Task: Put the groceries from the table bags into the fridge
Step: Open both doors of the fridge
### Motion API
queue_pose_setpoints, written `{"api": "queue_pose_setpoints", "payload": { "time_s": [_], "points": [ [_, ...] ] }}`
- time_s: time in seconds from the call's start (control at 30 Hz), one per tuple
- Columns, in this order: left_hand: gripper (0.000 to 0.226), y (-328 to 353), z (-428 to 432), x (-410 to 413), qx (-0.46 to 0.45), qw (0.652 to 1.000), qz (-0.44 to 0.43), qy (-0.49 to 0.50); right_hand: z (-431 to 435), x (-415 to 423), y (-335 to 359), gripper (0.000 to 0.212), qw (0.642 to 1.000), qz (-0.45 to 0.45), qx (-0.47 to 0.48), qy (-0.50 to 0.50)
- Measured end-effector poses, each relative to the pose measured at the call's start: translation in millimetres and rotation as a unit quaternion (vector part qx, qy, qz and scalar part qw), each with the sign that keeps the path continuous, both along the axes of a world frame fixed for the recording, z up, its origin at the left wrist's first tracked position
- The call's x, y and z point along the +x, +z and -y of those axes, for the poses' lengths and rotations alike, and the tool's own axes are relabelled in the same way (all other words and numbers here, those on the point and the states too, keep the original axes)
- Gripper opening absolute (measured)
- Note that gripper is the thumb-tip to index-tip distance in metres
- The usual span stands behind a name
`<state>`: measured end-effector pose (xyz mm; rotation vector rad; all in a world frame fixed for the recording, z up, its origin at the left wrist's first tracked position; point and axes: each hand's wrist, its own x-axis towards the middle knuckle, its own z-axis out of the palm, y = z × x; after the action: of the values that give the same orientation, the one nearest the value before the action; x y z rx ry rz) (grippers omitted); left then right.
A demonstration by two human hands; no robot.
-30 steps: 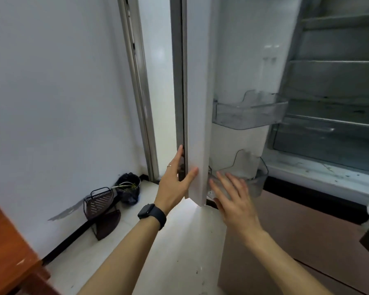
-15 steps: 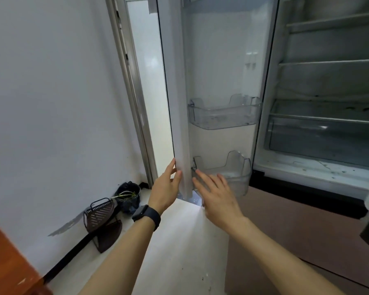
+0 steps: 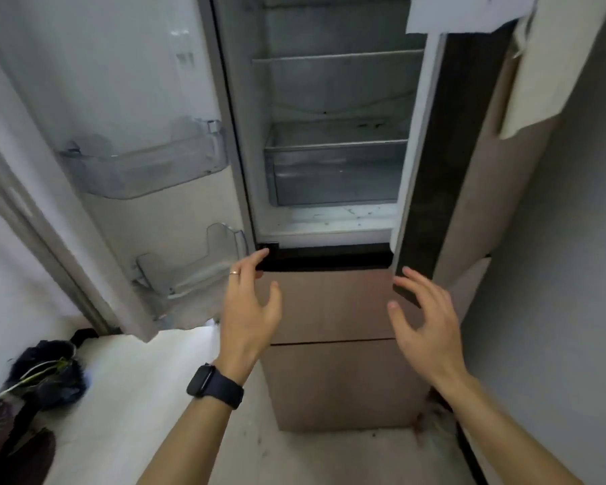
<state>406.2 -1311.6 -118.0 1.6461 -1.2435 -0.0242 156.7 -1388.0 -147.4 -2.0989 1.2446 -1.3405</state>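
Left hand [image 3: 251, 309], fingers spread and loose, holds nothing and hovers just beside the lower bin [image 3: 189, 271] of the wide-open left door [image 3: 147, 82]. Right hand [image 3: 425, 320], also spread, is at the right door [image 3: 420, 169]'s bottom corner; whether it touches is unclear. The fridge [image 3: 329, 306] stands open straight ahead.

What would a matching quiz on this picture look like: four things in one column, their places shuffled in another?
Things:
1 watch
2 ring
3 drawer
4 black bag

Places:
a on the floor, at left
b inside the fridge
c on a finger of the left hand
d on the left wrist

Pairs: 1-d; 2-c; 3-b; 4-a.
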Motion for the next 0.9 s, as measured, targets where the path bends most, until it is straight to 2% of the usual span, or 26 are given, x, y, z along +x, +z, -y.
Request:
{"api": "queue_pose_setpoints", "payload": {
  "time_s": [0.1,0.23,0.37,0.43,0.53,0.63,0.73,0.9],
  "points": [
    [0.048,3.1,63.8,-40.9,0.052,0.993,-0.023,-0.103,24.3,-34.1,12.8,0.043,0.995,0.024,-0.002,-0.094],
    [0.058,17.8,137.9,-90.6,0.137,0.957,-0.125,-0.224,53.3,-45.2,32.0,0.072,0.994,0.024,-0.014,-0.110],
    [0.073,47.8,185.3,-123.4,0.133,0.890,-0.296,-0.321,84.0,-38.8,42.0,0.095,0.995,-0.039,-0.044,-0.086],
    [0.073,48.7,196.2,-125.0,0.112,0.872,-0.330,-0.344,94.2,-36.1,40.4,0.096,0.994,-0.058,-0.058,-0.071],
    [0.059,48.7,194.7,-124.9,0.110,0.860,-0.346,-0.359,98.0,-36.2,36.2,0.093,0.996,-0.050,-0.060,-0.048],
    [0.067,49.1,187.2,-127.4,0.114,0.859,-0.345,-0.362,90.0,-41.7,32.2,0.089,0.997,-0.026,-0.053,-0.044],
    [0.081,40.8,176.2,-142.2,0.112,0.877,-0.286,-0.370,72.4,-59.0,23.0,0.082,0.997,0.012,-0.044,-0.059],
    [0.077,24.6,150.2,-193.5,0.070,0.901,-0.212,-0.373,44.5,-107.9,10.8,0.074,0.985,0.079,-0.006,-0.155]
  ]
}}
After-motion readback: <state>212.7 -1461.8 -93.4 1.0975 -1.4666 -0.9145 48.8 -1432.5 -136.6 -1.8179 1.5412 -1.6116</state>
